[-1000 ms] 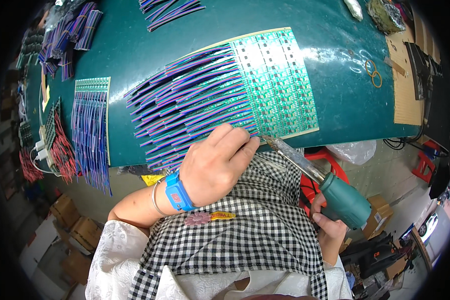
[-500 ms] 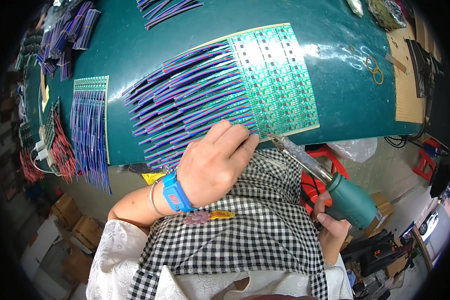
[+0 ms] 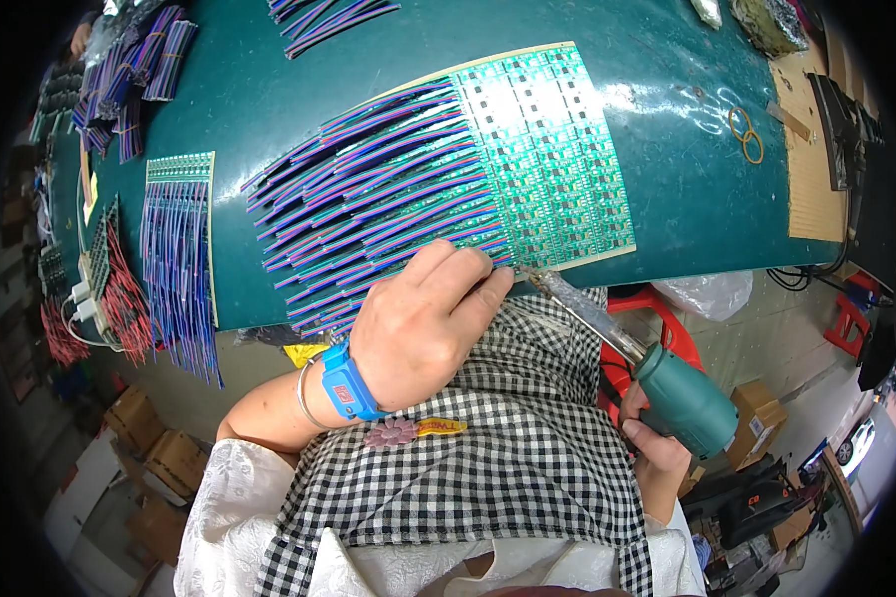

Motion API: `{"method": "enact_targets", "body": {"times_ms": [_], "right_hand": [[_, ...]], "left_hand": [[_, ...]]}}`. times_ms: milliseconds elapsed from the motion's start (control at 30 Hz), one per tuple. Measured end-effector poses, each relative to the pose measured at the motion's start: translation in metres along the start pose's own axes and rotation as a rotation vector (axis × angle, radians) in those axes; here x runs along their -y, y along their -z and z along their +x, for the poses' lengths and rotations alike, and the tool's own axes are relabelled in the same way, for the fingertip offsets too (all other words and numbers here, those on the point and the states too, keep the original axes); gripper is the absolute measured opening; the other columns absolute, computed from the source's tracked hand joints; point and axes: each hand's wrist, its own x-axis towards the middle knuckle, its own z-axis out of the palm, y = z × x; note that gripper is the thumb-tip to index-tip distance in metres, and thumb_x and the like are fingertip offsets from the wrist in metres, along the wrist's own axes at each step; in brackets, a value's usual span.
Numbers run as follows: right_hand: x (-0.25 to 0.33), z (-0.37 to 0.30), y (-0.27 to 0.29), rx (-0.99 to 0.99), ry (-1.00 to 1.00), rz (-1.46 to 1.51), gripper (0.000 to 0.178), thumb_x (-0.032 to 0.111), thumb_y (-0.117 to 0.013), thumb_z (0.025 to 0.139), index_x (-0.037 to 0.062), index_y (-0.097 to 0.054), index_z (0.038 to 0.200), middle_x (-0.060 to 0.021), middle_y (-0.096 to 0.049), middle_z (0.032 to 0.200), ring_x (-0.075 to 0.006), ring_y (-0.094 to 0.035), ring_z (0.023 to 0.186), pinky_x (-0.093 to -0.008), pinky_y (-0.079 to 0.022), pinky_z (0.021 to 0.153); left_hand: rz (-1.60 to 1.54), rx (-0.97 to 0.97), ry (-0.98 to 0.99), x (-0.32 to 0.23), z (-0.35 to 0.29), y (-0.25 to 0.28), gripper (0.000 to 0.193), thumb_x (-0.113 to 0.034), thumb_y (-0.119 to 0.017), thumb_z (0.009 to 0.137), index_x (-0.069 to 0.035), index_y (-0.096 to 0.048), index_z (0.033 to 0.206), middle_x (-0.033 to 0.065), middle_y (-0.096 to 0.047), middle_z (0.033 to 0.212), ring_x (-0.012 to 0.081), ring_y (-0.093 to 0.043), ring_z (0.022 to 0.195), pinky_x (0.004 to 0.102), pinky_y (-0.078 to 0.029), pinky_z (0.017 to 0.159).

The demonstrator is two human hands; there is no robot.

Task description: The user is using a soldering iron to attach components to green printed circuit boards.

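Observation:
A green circuit board panel [image 3: 557, 149] lies on the table, its left part covered by rows of multicoloured ribbon wires [image 3: 388, 189]. At the panel's near edge, my left hand [image 3: 423, 318], wearing a blue wrist strap, is closed in a pinch on a ribbon wire; the fingers hide most of it. My right hand [image 3: 657, 448] grips a soldering iron [image 3: 682, 403] by its thick green handle. The iron slants up and left, and its tip is at the panel's near edge, just right of my left fingertips.
Left of the panel lies a smaller wired board [image 3: 179, 199], with red-wired boards [image 3: 120, 289] beyond it. Wire bundles [image 3: 155, 60] sit at the far left. Rubber bands [image 3: 746, 134] and cardboard [image 3: 816, 189] are on the right. A red stool [image 3: 667, 318] stands below the table edge.
The soldering iron has shifted left, bringing its tip nearer my left fingertips. My left hand keeps its pinch at nearly the same spot.

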Motion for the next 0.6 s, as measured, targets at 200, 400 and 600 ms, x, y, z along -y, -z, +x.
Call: {"method": "enact_targets", "body": {"times_ms": [200, 400, 600], "right_hand": [[0.012, 0.002, -0.003, -0.101, -0.157, 0.401, 0.047, -0.005, -0.072, 0.067, -0.0096, -0.062, 0.113, -0.0121, -0.066, 0.092, -0.0192, -0.06, 0.074, -0.0307, -0.047, 0.063], [0.01, -0.009, -0.005, -0.167, -0.179, 0.299, 0.053, -0.005, -0.072, 0.067, -0.0099, -0.061, 0.118, -0.0126, -0.067, 0.096, -0.017, -0.06, 0.076, -0.0296, -0.048, 0.065], [0.005, 0.003, 0.0, 0.009, -0.012, 0.166, 0.047, -0.007, -0.072, 0.068, -0.0093, -0.061, 0.114, -0.0123, -0.066, 0.093, -0.0218, -0.062, 0.078, -0.0313, -0.05, 0.07]], "left_hand": [[0.008, -0.003, -0.001, 0.0, -0.001, -0.001, 0.039, 0.007, -0.067, 0.062, 0.003, -0.072, 0.1, 0.0103, -0.061, 0.09, 0.0253, -0.061, 0.078, 0.0351, -0.052, 0.063], [0.01, -0.004, -0.003, 0.0, 0.0, -0.001, 0.038, 0.006, -0.068, 0.063, 0.003, -0.072, 0.1, 0.0101, -0.06, 0.089, 0.0254, -0.061, 0.077, 0.0356, -0.051, 0.062], [0.012, -0.003, -0.009, 0.0, 0.0, -0.001, 0.038, 0.006, -0.068, 0.062, 0.003, -0.072, 0.1, 0.01, -0.06, 0.089, 0.0253, -0.061, 0.076, 0.0354, -0.051, 0.061]]}}
